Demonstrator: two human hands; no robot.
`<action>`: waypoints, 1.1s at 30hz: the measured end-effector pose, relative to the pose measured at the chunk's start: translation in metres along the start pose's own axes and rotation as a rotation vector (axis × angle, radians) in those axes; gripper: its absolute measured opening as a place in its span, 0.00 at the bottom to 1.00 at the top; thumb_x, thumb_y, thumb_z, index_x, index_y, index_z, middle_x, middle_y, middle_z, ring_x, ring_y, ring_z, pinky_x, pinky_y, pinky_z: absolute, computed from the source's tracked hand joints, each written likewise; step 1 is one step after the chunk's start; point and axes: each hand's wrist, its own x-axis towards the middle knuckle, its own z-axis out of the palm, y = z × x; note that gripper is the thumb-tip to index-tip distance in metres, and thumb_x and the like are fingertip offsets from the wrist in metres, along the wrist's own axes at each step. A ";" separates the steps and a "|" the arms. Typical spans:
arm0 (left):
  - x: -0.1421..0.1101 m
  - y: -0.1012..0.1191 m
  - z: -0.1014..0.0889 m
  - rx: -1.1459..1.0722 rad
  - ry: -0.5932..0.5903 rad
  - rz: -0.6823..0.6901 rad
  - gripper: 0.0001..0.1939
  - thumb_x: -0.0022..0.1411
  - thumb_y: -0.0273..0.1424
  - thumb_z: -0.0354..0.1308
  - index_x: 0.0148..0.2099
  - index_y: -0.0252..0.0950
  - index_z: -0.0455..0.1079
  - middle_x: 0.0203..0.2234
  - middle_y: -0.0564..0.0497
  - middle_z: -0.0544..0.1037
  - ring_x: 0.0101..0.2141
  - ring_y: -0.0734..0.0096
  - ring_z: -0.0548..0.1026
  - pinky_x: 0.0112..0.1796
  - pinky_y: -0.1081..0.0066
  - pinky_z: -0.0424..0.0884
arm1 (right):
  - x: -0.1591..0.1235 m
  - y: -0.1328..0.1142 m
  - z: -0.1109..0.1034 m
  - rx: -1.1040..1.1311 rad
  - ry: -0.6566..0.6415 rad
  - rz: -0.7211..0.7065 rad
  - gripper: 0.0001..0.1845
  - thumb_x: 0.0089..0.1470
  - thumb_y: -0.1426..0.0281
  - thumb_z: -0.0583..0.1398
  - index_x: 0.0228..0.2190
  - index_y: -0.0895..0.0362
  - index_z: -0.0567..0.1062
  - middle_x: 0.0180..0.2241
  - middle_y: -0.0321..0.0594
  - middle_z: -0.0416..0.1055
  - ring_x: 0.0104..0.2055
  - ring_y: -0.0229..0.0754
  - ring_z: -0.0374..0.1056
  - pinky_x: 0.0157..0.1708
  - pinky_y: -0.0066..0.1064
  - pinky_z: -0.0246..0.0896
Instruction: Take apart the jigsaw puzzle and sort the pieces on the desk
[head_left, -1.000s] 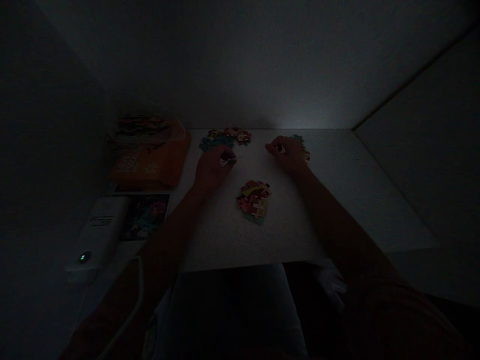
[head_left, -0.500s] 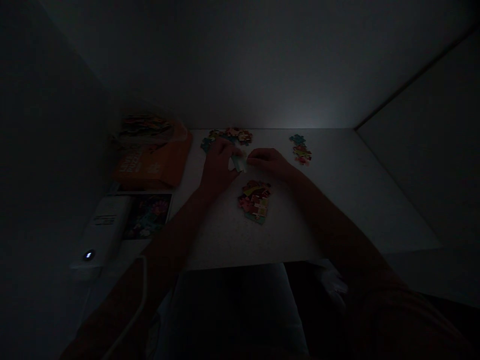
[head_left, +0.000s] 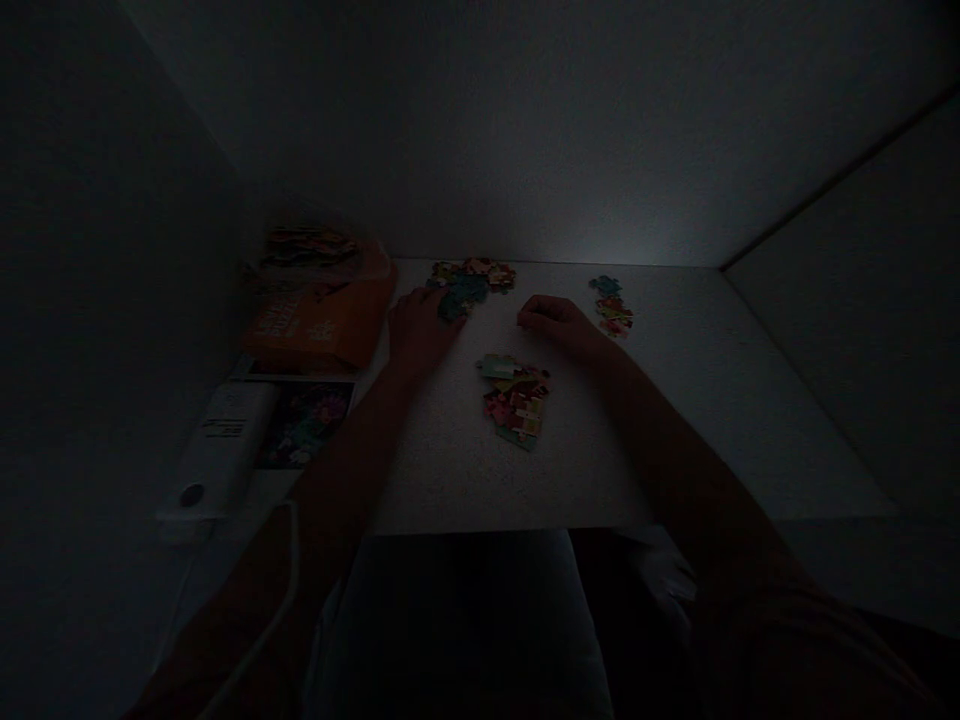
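The left hand (head_left: 421,330), palm down and fingers loosely spread, reaches the near left edge of a loose heap of small teal cardboard puzzle pieces (head_left: 471,288) at the back of the matte white tabletop (head_left: 435,490). The right hand (head_left: 561,325) hangs in front of the wall with its fingers curled in and thumb near forefinger; the light is too poor to tell whether a piece is pinched there.

Nearer the person lies the irregular red, yellow and cream puzzle cluster (head_left: 517,405), with a pale green puzzle piece (head_left: 498,366) at its far left edge. I cannot tell whether that piece is locked in or only lying against it.

To take from the heap well, the left fingertips would best slide one piece outward, then nip it by opposite edges, since raking could scatter or flip its neighbours. Tabs deserve a light grip, as card bends. The right hand could steady the cluster with flat fingertips while the pale green piece is squared up and pressed straight down; a sideways shove might open the joins. Both wrists should pass clear of the cluster.
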 end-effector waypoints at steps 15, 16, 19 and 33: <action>0.013 -0.012 -0.001 -0.450 0.213 -0.042 0.18 0.87 0.42 0.52 0.50 0.38 0.78 0.44 0.41 0.84 0.47 0.56 0.83 0.54 0.58 0.78 | 0.003 0.006 0.001 0.030 0.018 -0.019 0.28 0.55 0.39 0.74 0.36 0.50 0.80 0.35 0.39 0.78 0.40 0.48 0.72 0.46 0.42 0.70; 0.015 -0.013 0.001 -0.500 0.238 -0.065 0.19 0.87 0.43 0.51 0.48 0.38 0.76 0.42 0.42 0.83 0.44 0.58 0.83 0.51 0.60 0.79 | 0.003 0.006 0.001 0.033 0.020 -0.017 0.29 0.55 0.38 0.74 0.36 0.50 0.80 0.35 0.39 0.78 0.40 0.47 0.72 0.46 0.42 0.71; 0.020 -0.014 0.008 -0.669 0.247 -0.141 0.23 0.87 0.51 0.51 0.46 0.39 0.72 0.39 0.45 0.81 0.33 0.67 0.81 0.37 0.68 0.80 | 0.003 0.006 0.001 0.023 0.012 -0.019 0.29 0.56 0.38 0.74 0.36 0.50 0.80 0.35 0.39 0.79 0.40 0.48 0.72 0.46 0.41 0.71; -0.006 0.032 0.011 -0.774 -0.087 0.112 0.14 0.84 0.41 0.62 0.46 0.36 0.74 0.39 0.48 0.84 0.38 0.70 0.83 0.39 0.73 0.78 | 0.000 0.005 0.008 0.023 -0.100 -0.008 0.29 0.50 0.40 0.80 0.36 0.50 0.85 0.35 0.37 0.81 0.42 0.51 0.76 0.41 0.39 0.73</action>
